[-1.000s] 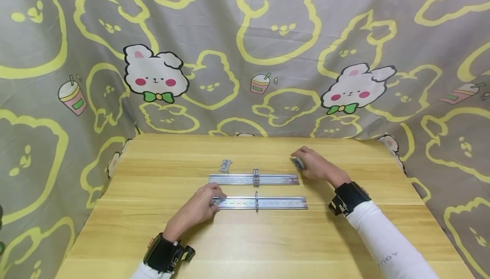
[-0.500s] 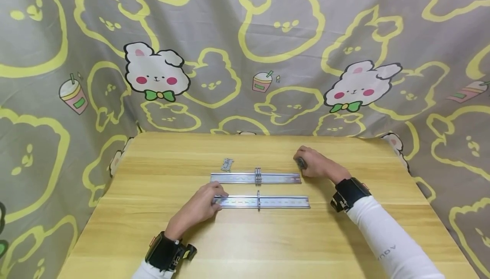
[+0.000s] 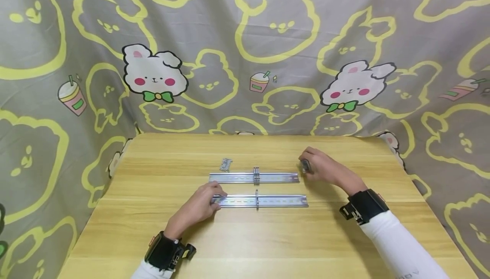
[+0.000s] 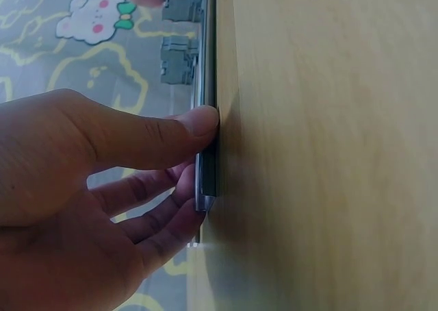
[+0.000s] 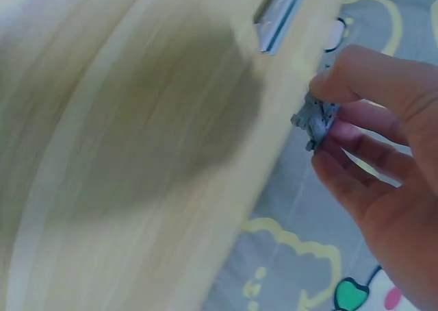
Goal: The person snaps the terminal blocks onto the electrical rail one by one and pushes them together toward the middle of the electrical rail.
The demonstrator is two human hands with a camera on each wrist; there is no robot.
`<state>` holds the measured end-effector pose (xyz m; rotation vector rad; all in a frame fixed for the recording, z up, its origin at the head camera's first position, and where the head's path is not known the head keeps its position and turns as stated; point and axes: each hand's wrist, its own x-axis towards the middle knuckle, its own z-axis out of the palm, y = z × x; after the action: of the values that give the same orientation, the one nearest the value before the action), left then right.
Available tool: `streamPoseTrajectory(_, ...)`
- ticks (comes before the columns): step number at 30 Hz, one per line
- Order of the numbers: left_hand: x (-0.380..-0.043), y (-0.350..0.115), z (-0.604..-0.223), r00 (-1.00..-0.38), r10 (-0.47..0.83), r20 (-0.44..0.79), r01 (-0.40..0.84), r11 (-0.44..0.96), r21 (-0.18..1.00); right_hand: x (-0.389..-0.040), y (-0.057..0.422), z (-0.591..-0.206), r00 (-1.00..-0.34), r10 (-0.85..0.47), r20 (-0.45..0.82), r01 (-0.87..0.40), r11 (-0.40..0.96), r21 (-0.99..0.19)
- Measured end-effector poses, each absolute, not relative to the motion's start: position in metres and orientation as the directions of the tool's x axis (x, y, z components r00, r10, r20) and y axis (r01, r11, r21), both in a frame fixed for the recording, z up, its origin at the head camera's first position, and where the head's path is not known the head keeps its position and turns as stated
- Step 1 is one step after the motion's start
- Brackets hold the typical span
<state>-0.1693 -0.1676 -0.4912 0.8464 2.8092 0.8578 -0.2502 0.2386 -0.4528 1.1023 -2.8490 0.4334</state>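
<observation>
My left hand [image 3: 200, 202] pinches the left end of the nearer metal DIN rail [image 3: 283, 201], thumb on its near edge and fingers beyond, as the left wrist view shows. One thin grey terminal block [image 3: 257, 200] sits across that rail's middle. Behind it lies a second DIN rail [image 3: 233, 178] with a small stack of terminal blocks [image 3: 256, 176] on it. Off the right end of the rails, my right hand [image 3: 323, 168] holds a grey terminal block [image 5: 316, 119] between thumb and fingers, above the table. The fingers partly cover this block.
A loose grey terminal block [image 3: 226, 164] lies flat behind the far rail, towards its left end. The wooden table [image 3: 245, 245] meets a patterned grey curtain [image 3: 218, 79] at the back and sides.
My right hand has shifted slightly to the right with the terminal block, and its wrist has swung to the right. The left hand keeps its place on the near rail.
</observation>
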Motion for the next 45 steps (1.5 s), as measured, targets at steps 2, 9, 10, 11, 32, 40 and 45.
streamPoseTrajectory(2, -0.170, -0.168, -0.492, -0.845, 0.530, 0.074, 0.482, 0.693, 0.536, -0.242, 0.241, -0.450, -0.737, -0.656, 0.166, -0.675, 0.698, -0.238)
streamPoseTrajectory(9, -0.170, -0.170, -0.494, -0.839, 0.539, 0.076, 0.493, 0.693, 0.527, -0.212, 0.251, -0.452, -0.726, -0.628, 0.279, -0.687, 0.682, -0.252)
streamPoseTrajectory(10, -0.170, -0.171, -0.494, -0.839, 0.539, 0.077, 0.493, 0.692, 0.527, -0.208, 0.253, -0.453, -0.722, -0.625, 0.298, -0.691, 0.676, -0.256)
streamPoseTrajectory(11, -0.170, -0.172, -0.494, -0.839, 0.539, 0.079, 0.494, 0.693, 0.525, -0.204, 0.254, -0.455, -0.718, -0.622, 0.313, -0.695, 0.670, -0.263)
streamPoseTrajectory(32, -0.166, -0.173, -0.494, -0.849, 0.521, 0.086, 0.476, 0.685, 0.552, -0.160, 0.252, -0.495, -0.798, -0.524, 0.297, -0.549, 0.430, -0.716)
streamPoseTrajectory(40, -0.168, -0.169, -0.493, -0.842, 0.531, 0.095, 0.494, 0.687, 0.532, -0.158, 0.254, -0.496, -0.851, -0.482, 0.210, -0.448, 0.456, -0.769)
streamPoseTrajectory(45, -0.169, -0.167, -0.492, -0.841, 0.531, 0.098, 0.497, 0.689, 0.527, -0.157, 0.256, -0.495, -0.866, -0.467, 0.179, -0.423, 0.490, -0.762)
